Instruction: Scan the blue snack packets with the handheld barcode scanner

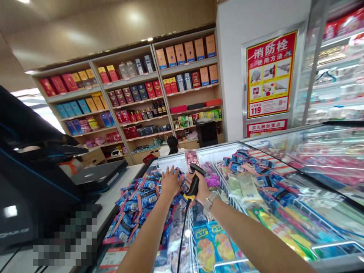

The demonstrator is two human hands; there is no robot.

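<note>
My right hand point(201, 185), with a watch point(209, 201) on its wrist, is closed around a black and yellow barcode scanner point(193, 185). The scanner's cable point(182, 242) runs down toward me between my forearms. My left hand point(170, 181) rests palm down with fingers spread on a heap of small blue packets point(148, 198) that lies on the freezer's glass top. Behind the scanner's head lies a partly blurred pink item point(192, 157), close to my right hand.
A chest freezer point(241, 146) with wire dividers and bagged goods spans the front and right. More blue packets point(265, 181) lie to the right. At left are a counter point(113, 204), a dark monitor point(28, 170) and a flat black device point(98, 175). Shelves of boxes point(139, 93) stand behind a person point(172, 144).
</note>
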